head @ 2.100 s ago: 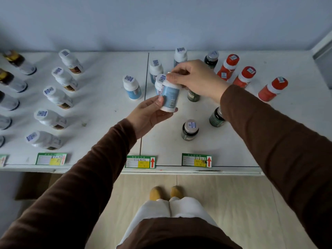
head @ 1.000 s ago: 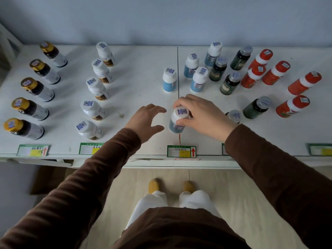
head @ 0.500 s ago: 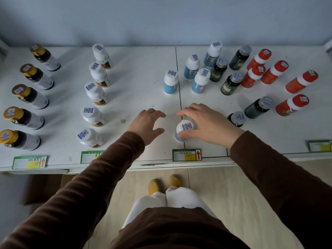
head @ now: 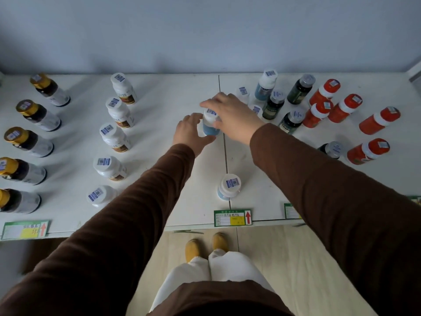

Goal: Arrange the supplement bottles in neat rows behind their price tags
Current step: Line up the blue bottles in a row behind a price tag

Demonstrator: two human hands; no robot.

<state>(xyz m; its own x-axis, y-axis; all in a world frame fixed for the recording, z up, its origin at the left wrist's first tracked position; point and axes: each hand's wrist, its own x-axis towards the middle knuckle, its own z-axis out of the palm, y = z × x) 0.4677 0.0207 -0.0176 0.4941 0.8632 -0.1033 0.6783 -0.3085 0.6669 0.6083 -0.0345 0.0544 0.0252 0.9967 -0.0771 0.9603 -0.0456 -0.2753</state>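
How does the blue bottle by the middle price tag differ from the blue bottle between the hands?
The front blue bottle stands free just behind the middle price tag; the far blue bottle sits farther back. Nothing touches the front one; the right hand grips the far one's cap, with the left hand beside it. Both stand upright, with white caps bearing barcode stickers.

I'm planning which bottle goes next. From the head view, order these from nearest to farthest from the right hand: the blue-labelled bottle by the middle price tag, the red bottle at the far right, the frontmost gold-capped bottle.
Measured from the right hand:
1. White-capped blue-labelled bottle, front centre, just behind the middle green price tag.
2. Red bottle with white collar, far right.
3. Gold-capped dark bottle, front left corner.
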